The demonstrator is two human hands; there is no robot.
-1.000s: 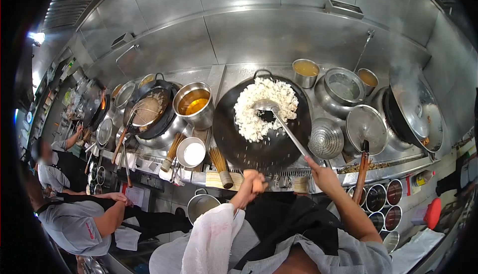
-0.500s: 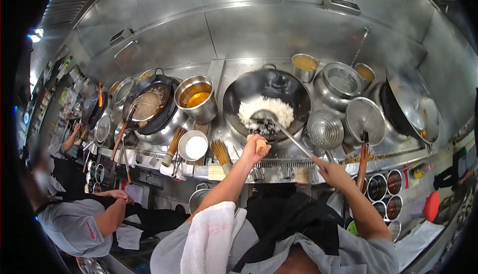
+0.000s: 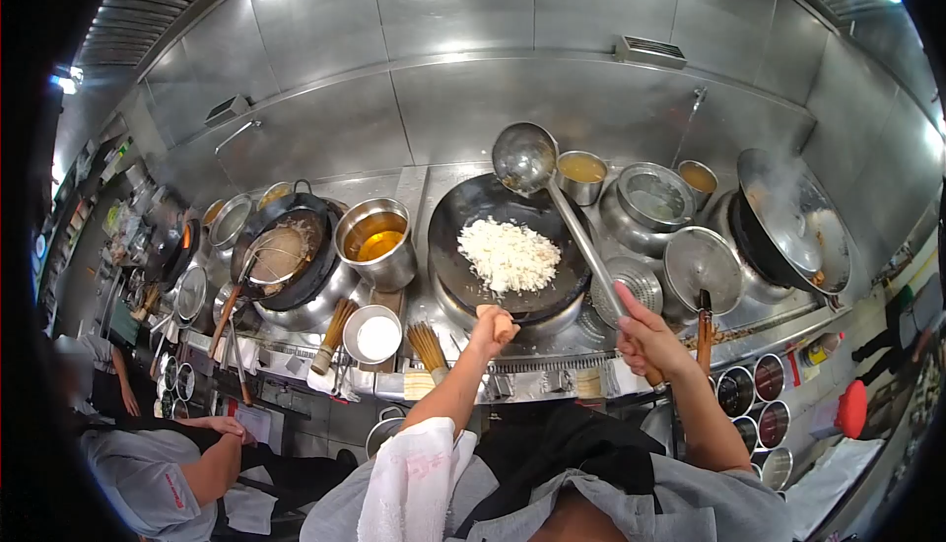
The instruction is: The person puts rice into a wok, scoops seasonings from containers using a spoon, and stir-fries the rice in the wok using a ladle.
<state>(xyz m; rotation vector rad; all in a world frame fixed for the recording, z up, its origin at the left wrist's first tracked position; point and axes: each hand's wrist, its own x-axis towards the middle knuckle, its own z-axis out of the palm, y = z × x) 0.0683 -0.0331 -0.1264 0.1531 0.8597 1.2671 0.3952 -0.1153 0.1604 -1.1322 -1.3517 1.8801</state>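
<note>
White rice (image 3: 508,256) lies in a loose heap inside the black wok (image 3: 448,222) in front of me. My left hand (image 3: 495,329) is closed at the wok's near rim; the part it grips is hidden by the fingers. In my right hand (image 3: 650,337) is a long-handled steel ladle (image 3: 581,232), held near the wooden end of its handle. The ladle's bowl (image 3: 524,156) is raised above the wok's far right rim, and no rice shows in it. Beneath the ladle handle sits a perforated skimmer (image 3: 628,291), partly covered.
Left of the wok stand a pot of amber oil (image 3: 379,241), a bowl of white contents (image 3: 375,337) and bamboo brushes (image 3: 427,347). A mesh strainer (image 3: 703,271) and a steaming wok (image 3: 788,232) are at right. A co-worker (image 3: 163,478) stands at left.
My right hand has lifted the ladle out of the rice and up to the far rim. The rice now lies flatter, without the dark patch. My left hand stays at the near rim.
</note>
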